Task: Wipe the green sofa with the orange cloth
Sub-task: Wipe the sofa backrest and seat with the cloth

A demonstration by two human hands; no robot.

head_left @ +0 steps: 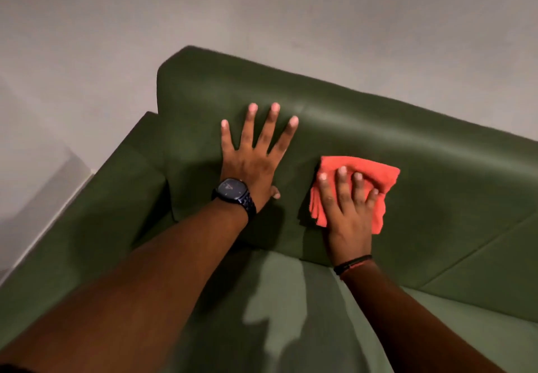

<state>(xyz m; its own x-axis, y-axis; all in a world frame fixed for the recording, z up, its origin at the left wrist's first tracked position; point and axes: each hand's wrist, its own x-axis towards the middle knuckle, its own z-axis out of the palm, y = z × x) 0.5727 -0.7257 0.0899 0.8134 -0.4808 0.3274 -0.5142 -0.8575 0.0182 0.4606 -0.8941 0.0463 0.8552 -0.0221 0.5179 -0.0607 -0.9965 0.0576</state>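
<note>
The green sofa (407, 151) fills the lower view, its backrest running from upper left to right. My left hand (256, 154) lies flat on the backrest with fingers spread, a dark watch on its wrist, and holds nothing. To its right, my right hand (348, 206) presses the folded orange cloth (378, 173) against the backrest, fingers curled over it. The cloth shows above and on both sides of that hand.
A grey wall (262, 8) rises behind the sofa. The sofa's left armrest (96, 197) sits beside a pale floor strip (35, 197). The seat cushion (291, 299) lies below my arms, with a seam between backrest cushions at the right.
</note>
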